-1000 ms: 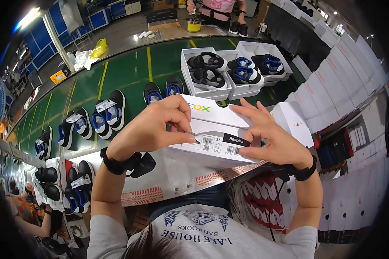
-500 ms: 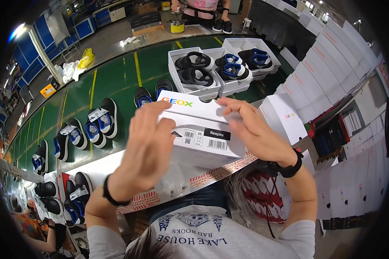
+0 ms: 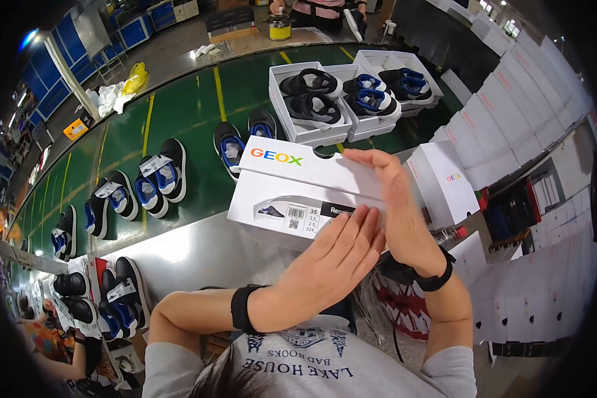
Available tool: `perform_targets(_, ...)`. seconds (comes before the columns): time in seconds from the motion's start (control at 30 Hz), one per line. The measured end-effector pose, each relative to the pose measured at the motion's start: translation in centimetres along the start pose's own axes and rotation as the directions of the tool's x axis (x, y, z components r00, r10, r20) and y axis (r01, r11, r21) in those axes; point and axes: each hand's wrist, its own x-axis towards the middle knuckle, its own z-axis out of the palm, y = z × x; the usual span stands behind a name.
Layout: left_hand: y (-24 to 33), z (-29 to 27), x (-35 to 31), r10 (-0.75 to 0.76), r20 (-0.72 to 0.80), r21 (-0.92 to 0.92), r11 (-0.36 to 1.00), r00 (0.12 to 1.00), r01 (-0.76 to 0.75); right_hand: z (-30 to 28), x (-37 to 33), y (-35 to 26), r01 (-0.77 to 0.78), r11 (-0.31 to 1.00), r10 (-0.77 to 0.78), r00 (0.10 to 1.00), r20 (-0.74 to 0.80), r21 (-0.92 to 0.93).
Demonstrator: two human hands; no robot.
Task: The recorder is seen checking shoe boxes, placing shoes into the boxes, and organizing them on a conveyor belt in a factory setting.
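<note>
A closed white shoe box (image 3: 292, 179) is tilted up in front of me over the metal counter (image 3: 179, 245). Its near end carries a black-and-white label (image 3: 292, 213). My left hand (image 3: 341, 249) lies flat on that end beside the label, fingers straight and together. My right hand (image 3: 395, 199) wraps the box's right side, fingertips over the lid's top edge. Both wrists wear black bands.
A green conveyor belt (image 3: 192, 106) runs behind, with pairs of black-and-blue shoes (image 3: 162, 176) and open white boxes of shoes (image 3: 310, 99). Another closed white box (image 3: 444, 182) stands to the right, stacked white boxes (image 3: 511, 132) beyond. More shoes (image 3: 99, 292) sit lower left. A person (image 3: 318, 8) stands across the belt.
My left hand has slid from the box's left part down to the label end and flattened there. The box has turned so its lid and label face me more.
</note>
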Motion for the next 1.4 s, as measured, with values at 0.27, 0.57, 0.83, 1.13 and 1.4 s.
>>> perform_targets(0.27,-3.5,-2.7,-3.5,-0.249,0.028,0.195,0.951,0.968,0.239,-0.3,0.2,-0.7,0.256,0.842,-0.239,0.966,0.097,-0.474)
perform_targets(0.57,-13.5,-7.7,-9.5,-0.573,0.074,-0.261,0.778,0.816,0.571,-0.1,2.0,-1.5,0.4,0.684,-0.266,0.916,0.301,-0.611)
perform_targets(0.83,-11.5,-2.0,-8.0,-0.522,0.148,-0.947,0.169,0.84,0.272,3.2,1.5,-3.3,0.289,0.628,-0.086,0.949,0.304,-0.722)
perform_targets(1.13,-4.7,-14.0,-18.1,-0.536,0.255,-0.594,0.57,0.805,0.568,1.1,0.8,-3.4,0.032,0.805,-0.2,0.955,-0.22,-0.593)
perform_targets(1.4,-4.5,-14.0,-30.1,-0.595,0.436,-0.288,0.618,0.675,0.732,7.3,-12.5,4.9,-0.567,0.651,0.676,0.735,-0.046,0.506)
